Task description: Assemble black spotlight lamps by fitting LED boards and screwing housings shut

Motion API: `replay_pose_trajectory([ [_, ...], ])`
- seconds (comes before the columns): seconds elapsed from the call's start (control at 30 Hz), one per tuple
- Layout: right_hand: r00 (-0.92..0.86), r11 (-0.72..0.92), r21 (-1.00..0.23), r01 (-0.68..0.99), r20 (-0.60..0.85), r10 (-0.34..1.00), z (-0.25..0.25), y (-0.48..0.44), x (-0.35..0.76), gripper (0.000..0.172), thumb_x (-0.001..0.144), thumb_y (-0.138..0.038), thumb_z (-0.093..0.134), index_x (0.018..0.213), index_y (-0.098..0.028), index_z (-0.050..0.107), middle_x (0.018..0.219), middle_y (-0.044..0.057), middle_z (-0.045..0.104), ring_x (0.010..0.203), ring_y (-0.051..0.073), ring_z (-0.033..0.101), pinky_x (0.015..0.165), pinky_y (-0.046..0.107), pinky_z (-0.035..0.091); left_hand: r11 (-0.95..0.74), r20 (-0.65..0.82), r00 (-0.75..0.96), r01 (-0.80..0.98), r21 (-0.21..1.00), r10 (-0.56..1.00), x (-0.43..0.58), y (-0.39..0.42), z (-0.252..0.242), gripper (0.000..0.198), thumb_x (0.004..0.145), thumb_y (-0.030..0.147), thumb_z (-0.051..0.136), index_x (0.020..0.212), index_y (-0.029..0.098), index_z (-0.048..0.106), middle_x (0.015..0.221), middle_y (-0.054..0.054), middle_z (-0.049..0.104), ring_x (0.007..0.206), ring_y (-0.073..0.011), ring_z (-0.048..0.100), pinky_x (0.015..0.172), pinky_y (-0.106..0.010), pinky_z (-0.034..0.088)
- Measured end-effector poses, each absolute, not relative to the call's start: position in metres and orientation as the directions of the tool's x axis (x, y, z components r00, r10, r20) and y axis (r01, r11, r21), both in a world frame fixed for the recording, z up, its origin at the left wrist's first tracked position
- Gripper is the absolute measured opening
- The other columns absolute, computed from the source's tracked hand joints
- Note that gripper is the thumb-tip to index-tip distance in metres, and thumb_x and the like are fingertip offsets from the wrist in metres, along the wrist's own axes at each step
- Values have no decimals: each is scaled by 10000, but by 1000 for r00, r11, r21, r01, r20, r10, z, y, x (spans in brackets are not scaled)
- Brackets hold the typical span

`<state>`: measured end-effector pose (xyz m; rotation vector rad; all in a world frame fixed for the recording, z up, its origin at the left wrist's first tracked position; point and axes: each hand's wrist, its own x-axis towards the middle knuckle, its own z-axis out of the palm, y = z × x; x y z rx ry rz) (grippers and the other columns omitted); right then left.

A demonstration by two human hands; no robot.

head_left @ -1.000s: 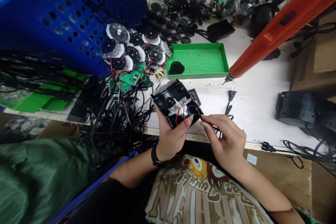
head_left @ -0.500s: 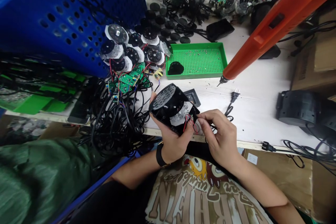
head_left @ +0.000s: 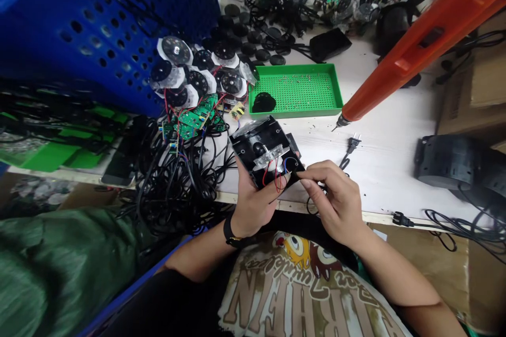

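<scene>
My left hand (head_left: 255, 202) is wrapped round a black plastic housing (head_left: 253, 142), tilted so its open inside faces me. Inside sits a clear plastic part with a white piece (head_left: 272, 160), and thin red wires (head_left: 279, 181) and a blue one come out near my left thumb. My right hand (head_left: 336, 200) is closed in a pinch at the housing's lower right corner, on what looks like the black power cord where it meets the housing. A loop of that cord hangs beside the fingers, and its two-pin plug (head_left: 354, 140) lies on the table beyond.
An orange electric screwdriver (head_left: 399, 58) hangs at upper right, its bit above the table. A green tray (head_left: 296, 114) holds small screws and a black disc. Disc-shaped assemblies with circuit boards (head_left: 197, 116) and tangled cables (head_left: 190, 168) lie left, beside a blue perforated crate (head_left: 130, 21).
The housing has been turned in my left hand, so its inside and wires show more and its round patterned face less. My right hand stays pinched at its corner. The screwdriver has shifted slightly right.
</scene>
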<state>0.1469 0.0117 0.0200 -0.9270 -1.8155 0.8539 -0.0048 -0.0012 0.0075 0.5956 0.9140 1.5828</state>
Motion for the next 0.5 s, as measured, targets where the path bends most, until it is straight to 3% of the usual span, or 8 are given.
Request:
replay_pose_trajectory([
  [0.1, -313, 418, -878, 233, 340, 887, 20, 13, 148, 146, 989, -121, 600, 1058, -219, 684, 951, 27, 699, 879, 142, 671, 757, 297, 574, -41, -108, -226, -568, 822, 968, -6, 0, 8, 933, 682, 235, 914, 1464, 367, 423, 1160, -50, 741, 1112, -311, 729, 1057, -541, 530],
  [0.2, -326, 492, -829, 266, 403, 855, 18, 14, 148, 170, 986, -100, 592, 1086, -214, 670, 964, 42, 694, 896, 156, 670, 760, 312, 573, -21, -135, -228, -574, 818, 964, -7, 0, 12, 898, 675, 217, 911, 1443, 364, 469, 1166, -51, 738, 1090, -313, 725, 1062, -546, 525],
  [0.37, -435, 740, -525, 421, 599, 672, 13, 13, 149, 279, 966, -30, 560, 1212, -152, 608, 1024, 126, 698, 901, 204, 641, 728, 349, 561, 35, -200, -235, -561, 827, 951, -7, -2, 16, 887, 645, 260, 928, 1424, 359, 518, 1196, -57, 727, 1078, -327, 699, 1050, -558, 520],
  [0.5, -559, 835, -281, 472, 637, 531, 10, 14, 151, 291, 965, -22, 534, 1244, -87, 587, 1019, 161, 714, 851, 222, 596, 677, 362, 538, 49, -214, -219, -581, 812, 952, -8, -4, 17, 854, 665, 191, 892, 1414, 365, 522, 1138, -31, 740, 1067, -315, 705, 1063, -544, 506],
])
